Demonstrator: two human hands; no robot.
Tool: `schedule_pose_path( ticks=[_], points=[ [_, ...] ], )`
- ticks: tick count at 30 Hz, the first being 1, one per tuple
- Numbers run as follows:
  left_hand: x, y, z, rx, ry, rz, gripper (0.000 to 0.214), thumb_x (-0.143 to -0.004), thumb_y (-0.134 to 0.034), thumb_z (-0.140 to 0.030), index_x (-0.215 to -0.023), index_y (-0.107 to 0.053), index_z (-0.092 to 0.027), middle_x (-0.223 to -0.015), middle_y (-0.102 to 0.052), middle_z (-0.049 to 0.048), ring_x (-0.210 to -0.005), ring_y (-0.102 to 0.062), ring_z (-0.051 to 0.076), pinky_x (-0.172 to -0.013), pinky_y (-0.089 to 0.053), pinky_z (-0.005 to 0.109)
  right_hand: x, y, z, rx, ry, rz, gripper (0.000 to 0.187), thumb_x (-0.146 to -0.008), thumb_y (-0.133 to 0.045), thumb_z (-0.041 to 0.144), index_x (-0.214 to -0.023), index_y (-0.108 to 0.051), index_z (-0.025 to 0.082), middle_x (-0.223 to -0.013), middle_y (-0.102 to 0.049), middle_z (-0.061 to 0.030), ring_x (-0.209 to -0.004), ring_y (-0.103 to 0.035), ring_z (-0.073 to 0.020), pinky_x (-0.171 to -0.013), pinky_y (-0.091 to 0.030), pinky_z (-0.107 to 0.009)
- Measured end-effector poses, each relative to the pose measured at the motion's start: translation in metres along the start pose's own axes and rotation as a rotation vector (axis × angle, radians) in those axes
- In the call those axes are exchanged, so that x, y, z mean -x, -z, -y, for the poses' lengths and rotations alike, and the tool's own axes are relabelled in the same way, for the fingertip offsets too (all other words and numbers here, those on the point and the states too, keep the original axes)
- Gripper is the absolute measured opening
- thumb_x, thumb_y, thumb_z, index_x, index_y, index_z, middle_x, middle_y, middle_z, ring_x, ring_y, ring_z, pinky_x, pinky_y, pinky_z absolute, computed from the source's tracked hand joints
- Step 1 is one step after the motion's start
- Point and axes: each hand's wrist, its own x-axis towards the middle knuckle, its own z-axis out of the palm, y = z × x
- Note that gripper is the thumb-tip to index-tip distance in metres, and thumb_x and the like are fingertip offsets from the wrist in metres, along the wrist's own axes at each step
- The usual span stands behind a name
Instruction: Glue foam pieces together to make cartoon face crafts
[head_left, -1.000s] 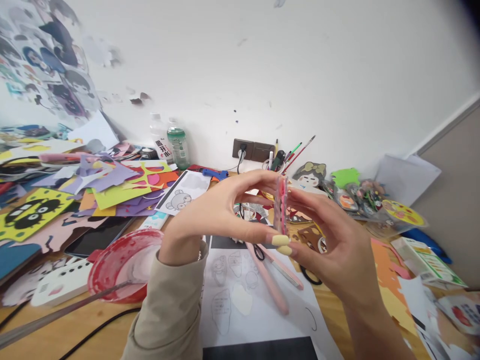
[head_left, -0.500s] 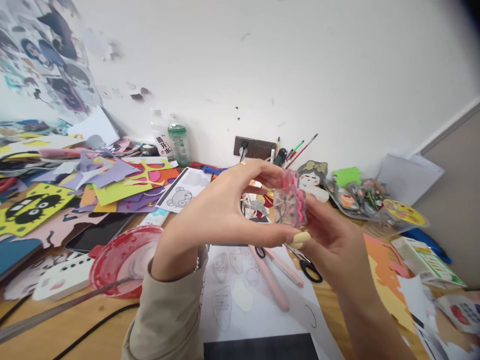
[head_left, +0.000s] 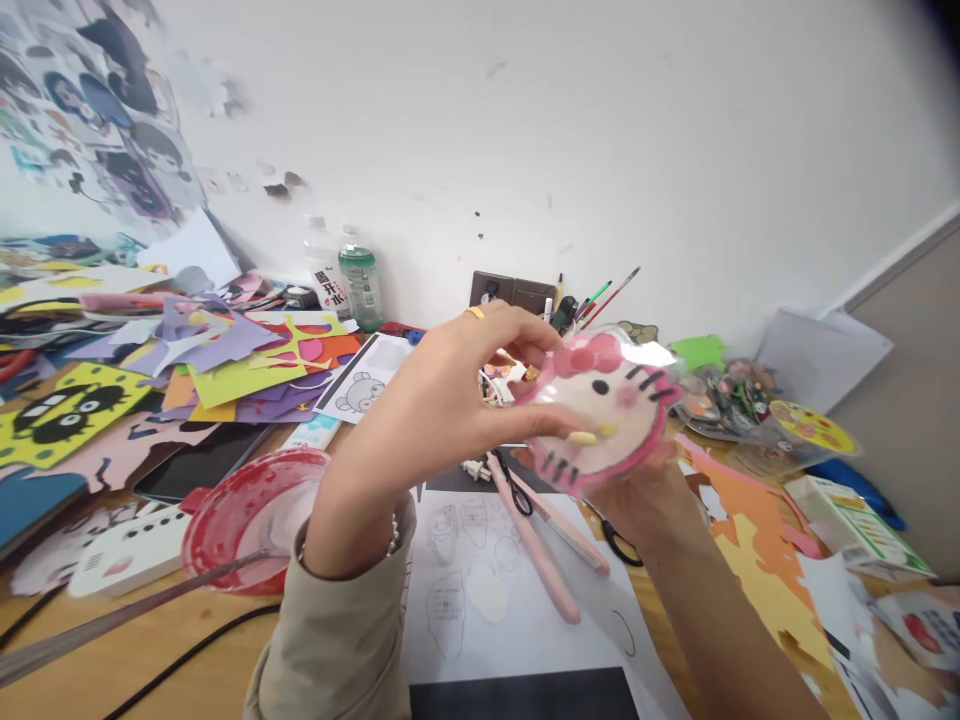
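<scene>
A cat-face craft piece (head_left: 622, 430), white with a pink bow, black whiskers and a shiny clear covering, is held up above the desk with its face toward me. My left hand (head_left: 450, 400) grips its left side, with the thumb across the front and the fingers behind. My right hand (head_left: 645, 505) supports it from below and behind, its fingers mostly hidden. Under the hands, a pink hair straightener (head_left: 544, 565) lies on a printed white sheet (head_left: 517, 640) with outline drawings. Black scissors handles (head_left: 621, 548) show beside it.
At left are a red bowl (head_left: 225, 530) with a long stick across it, a white box (head_left: 124, 550) and a dark phone (head_left: 199, 465). Coloured paper scraps (head_left: 247, 380) pile behind. Two bottles (head_left: 360, 280) stand by the wall. Orange paper (head_left: 757, 540) lies at right.
The craft piece has turned from edge-on to showing its cat face. My right hand has dropped lower beneath it, while my left hand keeps its grip.
</scene>
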Motion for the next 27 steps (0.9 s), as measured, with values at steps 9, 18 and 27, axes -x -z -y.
schedule_pose_path(
  ticks=[9, 18, 27],
  points=[
    [-0.0022, -0.0020, 0.0094, 0.375, 0.059, -0.022, 0.015, -0.068, -0.068, -0.024, -0.077, -0.058, -0.017, -0.072, -0.057, -0.0016, -0.069, -0.054, 0.009, -0.061, -0.044, 0.019, 0.0002, -0.0047, -0.0034, -0.142, -0.032, 0.017, 0.064, -0.059, -0.049, 0.073, -0.108, -0.054, 0.032, -0.109, -0.059, -0.0045, -0.099, -0.056, -0.0223, -0.075, -0.049, -0.042],
    [-0.0029, -0.0040, 0.0096, 0.505, 0.142, -0.043, 0.017, -0.066, -0.070, -0.028, -0.070, -0.058, -0.016, -0.068, -0.058, -0.0014, -0.061, -0.051, 0.007, -0.050, -0.041, 0.016, -0.0009, -0.0038, 0.0003, -0.338, -0.125, 0.217, 0.059, -0.066, -0.054, 0.062, -0.120, -0.043, 0.040, -0.129, -0.046, -0.0017, -0.104, -0.054, -0.0238, -0.075, -0.050, -0.039],
    [-0.0029, -0.0024, 0.0098, 0.430, 0.125, -0.053, 0.017, -0.070, -0.066, -0.033, -0.068, -0.060, -0.017, -0.063, -0.056, -0.0016, -0.058, -0.050, 0.007, -0.047, -0.036, 0.017, -0.0005, -0.0046, -0.0031, -0.450, -0.090, 0.232, 0.044, -0.066, -0.061, 0.053, -0.107, -0.053, 0.039, -0.117, -0.055, -0.0007, -0.105, -0.054, -0.0232, -0.077, -0.048, -0.040]
  ],
)
